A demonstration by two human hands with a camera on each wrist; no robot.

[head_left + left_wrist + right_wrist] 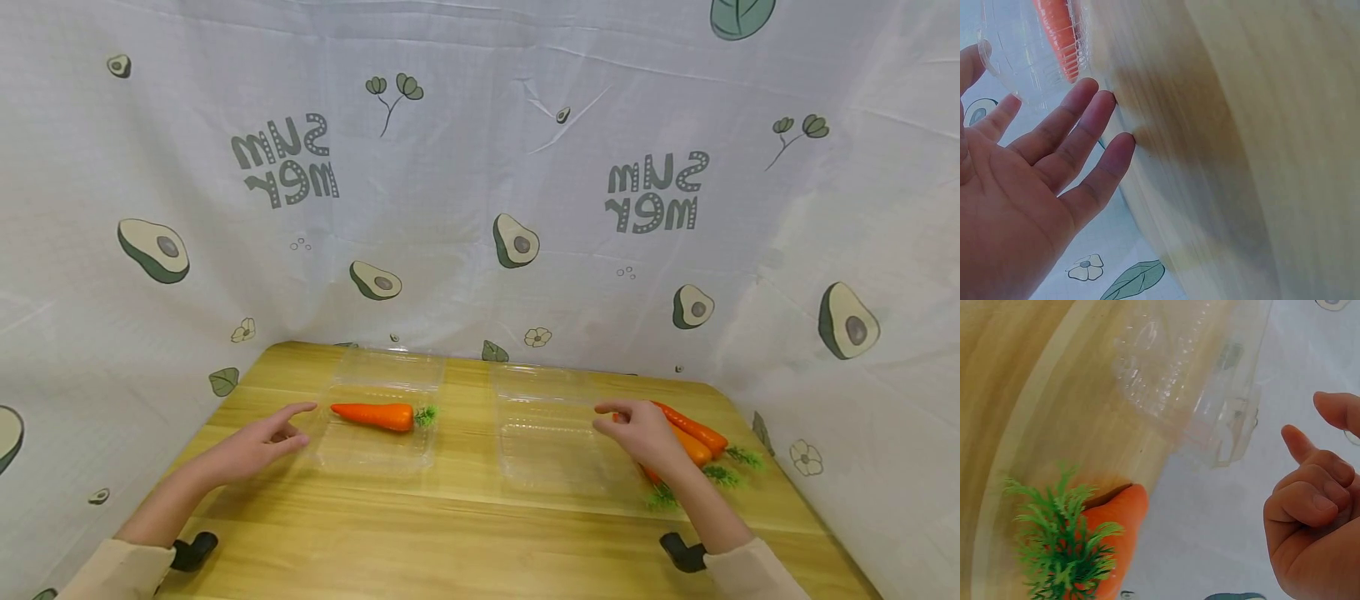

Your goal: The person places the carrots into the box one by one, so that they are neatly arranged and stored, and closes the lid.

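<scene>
A carrot (pixel 372 416) with a green tuft lies in the left clear plastic box (pixel 375 458), whose lid stands raised at the back. Beside that box's left side is my left hand (pixel 258 446), fingers spread and holding nothing. In the left wrist view its thumb overlaps the box (pixel 1019 53); whether they touch I cannot tell. My right hand (pixel 645 433) hovers between the right clear box (pixel 551 454) and several carrots (pixel 693 446). Its thumb and index finger stand apart while the other fingers curl, with nothing held. It hides part of the carrots.
Both boxes rest on a wooden table (pixel 420 542). A white cloth (pixel 450 183) printed with avocados hangs behind and at both sides. Black straps (pixel 193 552) are at the wrists. Close in the right wrist view is a carrot's green tuft (pixel 1066 544).
</scene>
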